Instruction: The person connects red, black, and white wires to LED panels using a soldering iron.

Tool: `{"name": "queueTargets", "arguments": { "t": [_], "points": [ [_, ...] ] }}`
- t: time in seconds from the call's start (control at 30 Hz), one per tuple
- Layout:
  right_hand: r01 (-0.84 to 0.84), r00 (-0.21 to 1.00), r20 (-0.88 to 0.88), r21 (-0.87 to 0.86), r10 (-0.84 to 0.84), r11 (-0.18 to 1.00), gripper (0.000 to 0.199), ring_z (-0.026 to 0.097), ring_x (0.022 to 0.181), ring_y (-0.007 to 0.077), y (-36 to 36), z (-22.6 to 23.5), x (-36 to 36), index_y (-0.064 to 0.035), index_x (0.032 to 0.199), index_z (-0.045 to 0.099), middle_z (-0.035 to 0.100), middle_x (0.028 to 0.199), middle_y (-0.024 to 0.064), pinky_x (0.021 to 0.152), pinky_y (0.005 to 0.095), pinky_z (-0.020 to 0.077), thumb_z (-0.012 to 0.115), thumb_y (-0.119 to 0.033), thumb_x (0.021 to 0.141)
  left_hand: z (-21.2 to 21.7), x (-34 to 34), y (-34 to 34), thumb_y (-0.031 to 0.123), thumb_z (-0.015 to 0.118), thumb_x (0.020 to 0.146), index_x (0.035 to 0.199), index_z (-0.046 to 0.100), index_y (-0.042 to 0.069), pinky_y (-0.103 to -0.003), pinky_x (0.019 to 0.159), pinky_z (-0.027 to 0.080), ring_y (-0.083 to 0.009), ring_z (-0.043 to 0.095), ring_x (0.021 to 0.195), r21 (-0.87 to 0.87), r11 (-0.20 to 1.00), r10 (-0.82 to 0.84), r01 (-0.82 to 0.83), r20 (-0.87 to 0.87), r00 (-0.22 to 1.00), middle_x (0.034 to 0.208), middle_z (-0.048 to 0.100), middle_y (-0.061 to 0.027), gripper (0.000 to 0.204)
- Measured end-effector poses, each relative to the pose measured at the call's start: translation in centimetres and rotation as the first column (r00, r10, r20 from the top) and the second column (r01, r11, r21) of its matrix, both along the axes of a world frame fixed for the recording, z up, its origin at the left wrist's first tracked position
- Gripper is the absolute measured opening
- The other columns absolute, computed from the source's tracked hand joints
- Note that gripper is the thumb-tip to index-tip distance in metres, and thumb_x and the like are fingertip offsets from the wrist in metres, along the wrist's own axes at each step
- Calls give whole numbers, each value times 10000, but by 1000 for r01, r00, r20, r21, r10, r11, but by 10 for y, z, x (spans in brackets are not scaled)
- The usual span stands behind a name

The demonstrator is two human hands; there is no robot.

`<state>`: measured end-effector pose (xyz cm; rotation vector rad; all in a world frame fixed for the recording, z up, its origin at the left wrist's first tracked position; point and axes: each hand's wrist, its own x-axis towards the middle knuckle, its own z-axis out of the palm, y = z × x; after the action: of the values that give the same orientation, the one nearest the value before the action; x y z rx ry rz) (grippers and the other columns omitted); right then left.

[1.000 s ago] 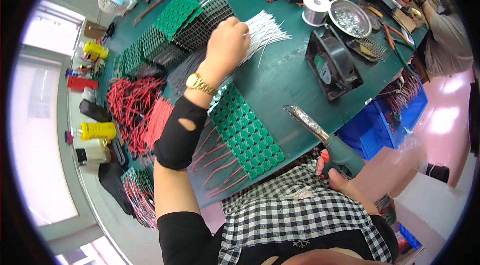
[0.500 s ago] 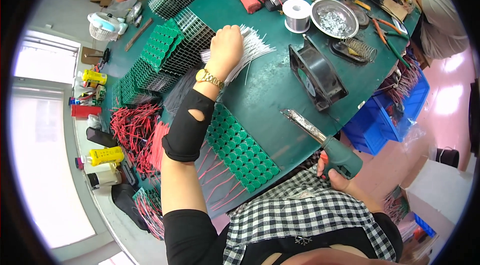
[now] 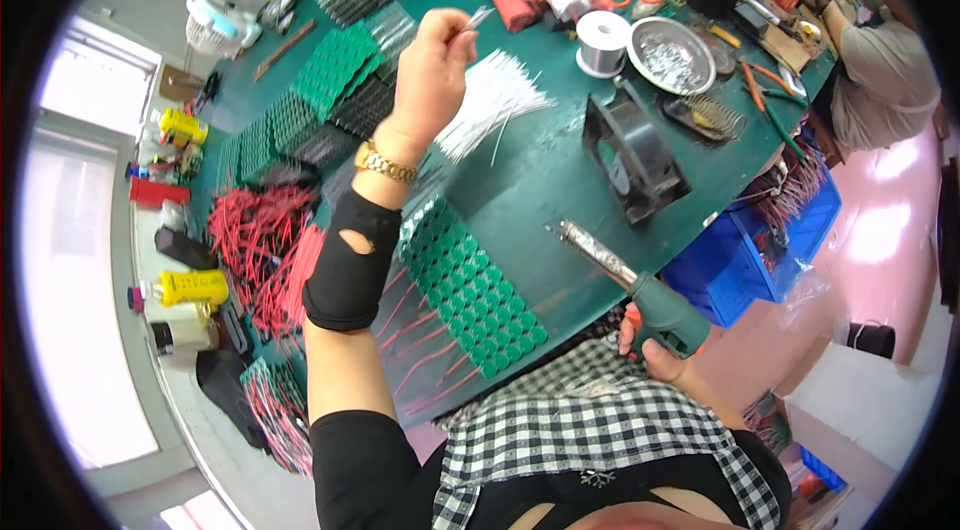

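My left hand [image 3: 435, 70], with a gold watch and black sleeve on its arm, is closed in a pinch above the pile of white wires [image 3: 495, 105]. Pale wire ends [image 3: 480, 18] stick out past its fingertips; how many, I cannot tell. My right hand [image 3: 655, 355] is wrapped round the green handle of a soldering gun [image 3: 672, 315], whose metal barrel points to the upper left over the table edge. Left of the barrel lies a panel of round green circuit boards [image 3: 475, 295], with red wires [image 3: 425, 365] running off its left side.
A black fan [image 3: 640, 160], a solder spool [image 3: 603, 42] and a metal bowl [image 3: 670, 55] stand to the right. Stacked green panels [image 3: 335, 70] and heaped red wires [image 3: 260, 250] fill the left. Blue bins [image 3: 745, 250] sit below the right edge. Other people work across the table.
My left hand has lifted up and left from the white wires, pale wire ends now showing in its fingers. The soldering gun has shifted slightly left in the picture.
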<state>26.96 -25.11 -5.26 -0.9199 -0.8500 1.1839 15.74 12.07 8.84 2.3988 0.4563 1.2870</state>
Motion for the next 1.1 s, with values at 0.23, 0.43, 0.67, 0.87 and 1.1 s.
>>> {"name": "queueTargets", "arguments": {
  "t": [0.23, 0.43, 0.67, 0.87, 1.1],
  "points": [
    [-87, 995, 46, -9, 87, 996, 567, 517, 695, 143, 22, 22, -2, -75, 1246, 470, 539, 798, 70, 616, 266, 420, 622, -425, 827, 10, -115, -64, 56, 594, 811, 882, 563, 17, -258, 550, 445, -145, 547, 578, 111, 962, 273, -249, -408, 871, 652, 541, -102, 87],
    [-230, 968, 93, -48, 234, 972, 456, 540, 681, 154, 67, 55, -17, -8, 1217, 468, 550, 809, 89, 604, 282, 446, 591, -248, 851, -34, -179, -105, 97, 635, 766, 844, 632, 4, -271, 584, 488, -171, 623, 606, -226, 784, 449, -578, -436, 780, 689, 639, -115, 121],
    [-293, 855, 417, -105, 310, 950, 494, 530, 650, 150, 105, 77, -36, 10, 1249, 456, 558, 789, 90, 583, 282, 410, 550, -271, 853, -67, -180, -119, 76, 650, 703, 764, 643, -24, -277, 593, 460, -175, 572, 622, -467, 712, 398, -525, -348, 849, 700, 595, -89, 117],
    [-265, 819, 468, -207, 333, 942, 516, 523, 645, 150, 108, 80, -47, -39, 1226, 469, 549, 777, 76, 569, 272, 389, 568, -362, 836, -73, -181, -116, 103, 657, 696, 757, 652, -6, -287, 566, 463, -200, 577, 605, -452, 715, 421, -533, -331, 845, 701, 600, -95, 126],
    [-203, 860, 388, -334, 331, 920, 530, 547, 685, 157, 108, 85, -55, -52, 1188, 478, 544, 815, 78, 588, 274, 420, 581, -436, 837, -80, -180, -114, 96, 655, 709, 747, 646, -4, -260, 537, 433, -151, 535, 575, -432, 732, 423, -527, -318, 849, 679, 576, -59, 108]
  ]
}}
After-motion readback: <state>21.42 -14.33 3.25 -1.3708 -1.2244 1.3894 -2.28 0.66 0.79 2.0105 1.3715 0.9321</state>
